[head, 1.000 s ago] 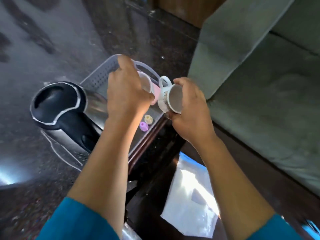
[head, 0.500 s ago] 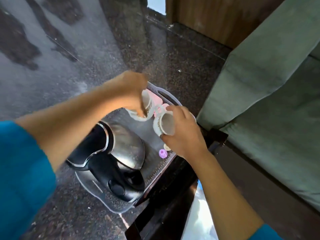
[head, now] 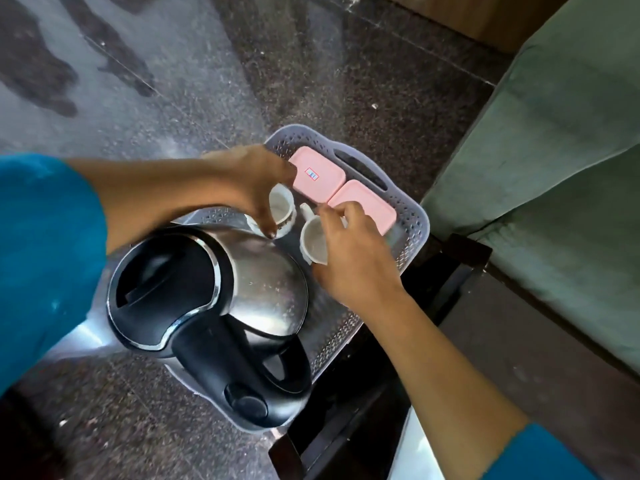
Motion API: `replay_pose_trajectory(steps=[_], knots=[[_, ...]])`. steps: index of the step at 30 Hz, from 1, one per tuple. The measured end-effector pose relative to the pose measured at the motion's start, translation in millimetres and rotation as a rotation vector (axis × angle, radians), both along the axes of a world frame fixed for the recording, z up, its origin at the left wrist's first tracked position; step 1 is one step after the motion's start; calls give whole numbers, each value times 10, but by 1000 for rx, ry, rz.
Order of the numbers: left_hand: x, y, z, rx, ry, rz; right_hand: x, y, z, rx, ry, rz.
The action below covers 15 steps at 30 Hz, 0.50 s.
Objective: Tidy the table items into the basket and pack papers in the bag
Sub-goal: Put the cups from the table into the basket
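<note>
A grey perforated basket [head: 410,216] sits on the dark stone floor. Inside it stand a steel kettle with a black lid and handle [head: 221,306], two pink lidded boxes [head: 318,174] at the far end, and two white cups. My left hand [head: 252,181] grips the left cup [head: 282,209] from above, low in the basket. My right hand [head: 349,254] holds the right cup [head: 313,239] by its side, its handle pointing away from me. Both cups sit between the kettle and the pink boxes.
A grey-green sofa [head: 554,150] fills the right side. A dark table edge [head: 349,420] runs under the basket's near right side. A bright white sheet [head: 415,455] shows at the bottom edge. Wood panelling [head: 467,15] lies at the top.
Both hands have lowered the cups down into the basket beside the pink boxes. The view has swung so the kettle and whole basket now show.
</note>
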<state>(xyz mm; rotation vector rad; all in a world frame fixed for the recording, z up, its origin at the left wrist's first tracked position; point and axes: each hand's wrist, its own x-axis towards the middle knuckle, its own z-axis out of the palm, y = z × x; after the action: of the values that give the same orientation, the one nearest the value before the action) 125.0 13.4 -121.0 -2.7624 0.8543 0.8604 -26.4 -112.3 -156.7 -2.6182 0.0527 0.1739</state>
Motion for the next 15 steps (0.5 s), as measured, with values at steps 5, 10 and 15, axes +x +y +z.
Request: replay_pose_trajectory(steps=[5, 10, 15], knots=[[63, 156, -132, -11, 15, -33, 0, 100, -89, -18, 67, 6], [18, 124, -136, -27, 36, -156, 34, 172, -120, -66, 31, -31], [15, 84, -99, 32, 48, -261, -13, 216, -88, -74, 42, -45]])
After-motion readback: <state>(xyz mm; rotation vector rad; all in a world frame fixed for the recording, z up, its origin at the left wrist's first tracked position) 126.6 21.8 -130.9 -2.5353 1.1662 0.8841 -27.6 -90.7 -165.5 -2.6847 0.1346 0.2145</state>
